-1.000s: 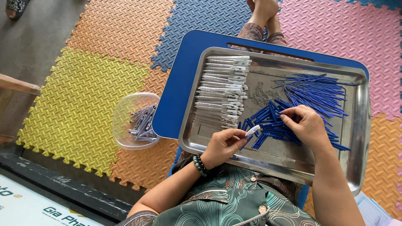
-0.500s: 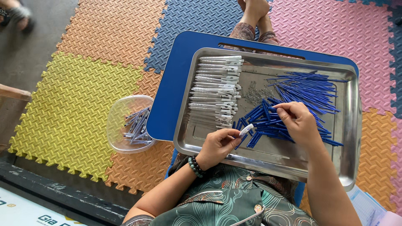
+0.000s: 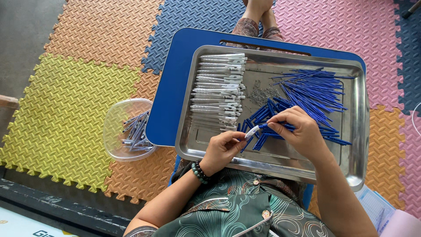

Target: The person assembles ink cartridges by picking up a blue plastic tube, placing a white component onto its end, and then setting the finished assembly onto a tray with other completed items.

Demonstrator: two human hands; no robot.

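Overhead view, I'm seated on colourful foam floor mats w/ a steel tray [image 3: 357, 131] on a blue lap desk [image 3: 169, 105]. My left hand [image 3: 223, 149], lower centre of frame, has its grip closed on a white pen barrel [image 3: 252, 131], tip pointing up-right. My right hand [image 3: 298, 131], just right of it, pinches a blue refill [image 3: 272, 126] at the barrel's mouth. Best to keep both in line and push straight, I'd say. White barrels [image 3: 219, 92] stacked upper-left in tray, blue refills [image 3: 313, 90] upper-right. Clear tub [image 3: 115, 118] of pens at left.
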